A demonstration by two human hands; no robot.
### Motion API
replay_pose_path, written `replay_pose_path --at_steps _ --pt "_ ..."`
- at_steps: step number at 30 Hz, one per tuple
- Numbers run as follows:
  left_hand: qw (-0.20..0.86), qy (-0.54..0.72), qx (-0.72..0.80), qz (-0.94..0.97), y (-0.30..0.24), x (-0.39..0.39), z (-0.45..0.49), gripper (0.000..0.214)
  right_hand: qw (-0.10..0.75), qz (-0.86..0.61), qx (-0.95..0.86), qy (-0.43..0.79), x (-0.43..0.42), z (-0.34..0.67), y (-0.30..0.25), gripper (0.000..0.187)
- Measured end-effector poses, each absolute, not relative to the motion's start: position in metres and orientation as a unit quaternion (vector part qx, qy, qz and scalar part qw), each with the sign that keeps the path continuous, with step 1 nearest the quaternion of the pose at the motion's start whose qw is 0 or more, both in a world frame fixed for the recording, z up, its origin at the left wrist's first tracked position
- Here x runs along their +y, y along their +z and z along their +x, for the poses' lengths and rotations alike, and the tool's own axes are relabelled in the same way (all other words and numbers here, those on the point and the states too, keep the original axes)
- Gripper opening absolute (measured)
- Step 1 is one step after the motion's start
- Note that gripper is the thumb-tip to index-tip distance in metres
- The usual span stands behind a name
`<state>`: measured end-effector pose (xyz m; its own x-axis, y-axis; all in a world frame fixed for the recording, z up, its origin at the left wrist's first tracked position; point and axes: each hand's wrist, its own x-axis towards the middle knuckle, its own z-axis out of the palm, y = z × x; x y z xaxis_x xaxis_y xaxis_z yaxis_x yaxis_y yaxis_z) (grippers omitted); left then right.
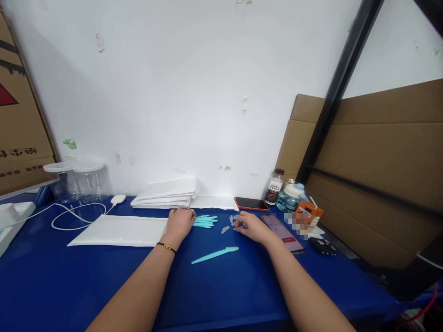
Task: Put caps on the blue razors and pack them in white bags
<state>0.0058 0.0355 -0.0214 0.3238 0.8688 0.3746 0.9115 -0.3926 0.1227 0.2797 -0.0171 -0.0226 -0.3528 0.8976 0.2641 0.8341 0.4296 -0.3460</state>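
Note:
My left hand (180,226) has its fingers curled down at the left end of a bunch of turquoise eyebrow razors (205,222); its fingertips are hidden, so what they grip does not show. A single eyebrow razor (215,255) lies apart in front, its blade end to the right. My right hand (252,227) is closed in a pinch over several small translucent blade caps (232,219), and one seems to be between thumb and forefinger. Another loose cap (224,229) lies just left of it.
A white padded envelope (121,230) lies left, with stacked envelopes (164,193) behind. Two phones (252,204), a brown-capped bottle (274,188), a blue cup (290,199) and an orange carton (309,213) stand or lie right. Clear jars (90,184) and a white cable (69,228) are far left.

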Motion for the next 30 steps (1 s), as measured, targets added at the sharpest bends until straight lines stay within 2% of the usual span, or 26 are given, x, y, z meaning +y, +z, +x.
replay_pose_path --at_steps 4,7,10,13,18,21,30 --pt "0.057 -0.21 -0.555 -0.803 -0.015 0.035 0.005 0.028 0.213 -0.527 -0.821 0.053 -0.018 0.275 -0.024 0.011" --pt "-0.014 -0.257 -0.562 -0.786 -0.013 0.035 0.006 0.028 0.244 -0.529 -0.809 0.075 -0.015 0.274 -0.027 0.009" --pt "-0.175 -0.315 -0.523 -0.773 -0.014 0.034 0.011 0.027 0.335 -0.535 -0.755 0.176 -0.012 0.274 -0.028 0.006" --pt "-0.314 -0.347 -0.454 -0.758 -0.016 0.028 0.02 0.028 0.461 -0.499 -0.669 0.301 -0.011 0.269 -0.024 0.017" --pt "-0.376 -0.317 -0.402 -0.773 -0.013 0.012 0.033 0.026 0.606 -0.419 -0.55 0.393 -0.018 0.257 -0.011 0.032" --pt "-0.383 -0.309 -0.398 -0.774 -0.01 0.007 0.035 0.024 0.624 -0.422 -0.513 0.412 -0.02 0.256 -0.008 0.035" --pt "-0.359 -0.311 -0.403 -0.783 -0.012 0.008 0.032 0.021 0.576 -0.465 -0.529 0.416 -0.019 0.262 -0.009 0.031"
